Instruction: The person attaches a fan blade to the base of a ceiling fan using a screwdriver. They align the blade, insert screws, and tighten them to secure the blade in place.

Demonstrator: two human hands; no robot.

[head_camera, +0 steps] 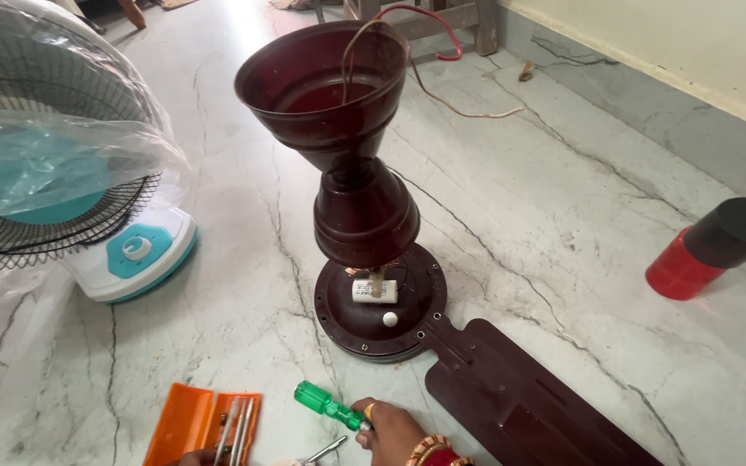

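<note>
right hand (388, 429): closed on translucent green plastic-handled screwdriver (328, 406), low over marble floor (218, 302) beside dark maroon ceiling fan motor (380, 298) | left hand (193, 458): barely visible at orange bit case (192, 423), grip unclear | handling: light, stiff, smooth; hold mid-handle

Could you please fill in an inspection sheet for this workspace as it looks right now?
Surface: cracked marble floor.
Job's things: green-handled screwdriver; orange bit case, open.
Clutter: maroon ceiling fan standing on its motor, one blade attached; red can lying down; plastic-wrapped table fan.
Hands: right hand on the screwdriver; left hand barely visible at the case.
Cables: loose wires from the fan's top.
Surroundings: wall, furniture legs.
</note>
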